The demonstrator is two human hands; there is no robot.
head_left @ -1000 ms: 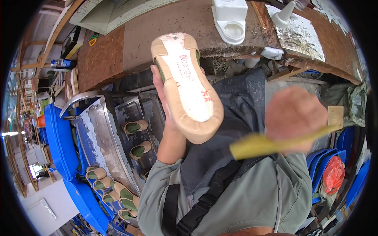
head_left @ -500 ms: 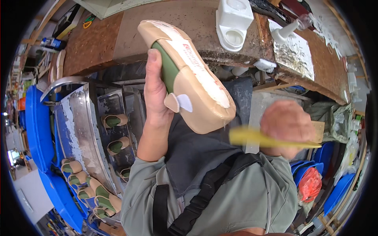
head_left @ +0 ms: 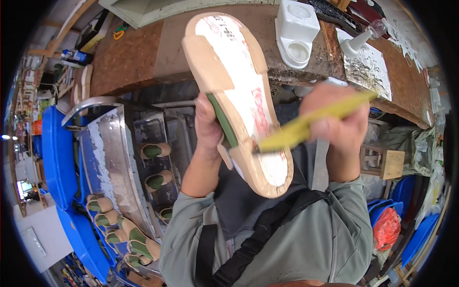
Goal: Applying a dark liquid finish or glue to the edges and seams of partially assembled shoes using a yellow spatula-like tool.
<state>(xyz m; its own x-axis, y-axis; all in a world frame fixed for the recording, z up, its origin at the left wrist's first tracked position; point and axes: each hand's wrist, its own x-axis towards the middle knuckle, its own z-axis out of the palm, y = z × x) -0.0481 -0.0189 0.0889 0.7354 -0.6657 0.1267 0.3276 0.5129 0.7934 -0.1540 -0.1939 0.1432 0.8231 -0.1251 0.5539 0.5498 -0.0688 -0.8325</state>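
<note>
The left hand (head_left: 208,126) pinches a tan shoe (head_left: 248,95) at mid-length, thumb against its left side beside the green lining (head_left: 223,118); the remaining fingers are hidden behind it. The right hand (head_left: 340,125) is closed around a yellow tool (head_left: 291,134), slightly blurred, whose tip appears to meet the lower part of the underside; actual contact cannot be confirmed.

The shoe is held aloft, underside toward the viewer and tilted, in front of the worktop (head_left: 167,62), its upper end overlapping the front edge in view. It is judged firm lengthwise, light enough for one hand, with a soft, creasable tan covering. Slipperiness cannot be told. The sound hold is at the narrow middle, clear of the folded margins and the loose strap tab (head_left: 225,157).

Ahead, the worktop's front edge limits movement, with a white plastic holder (head_left: 299,36) standing at that edge. To the left, a metal rack (head_left: 107,162) restricts elbow travel. The best room is judged toward the body, above the dark apron (head_left: 234,201).
</note>
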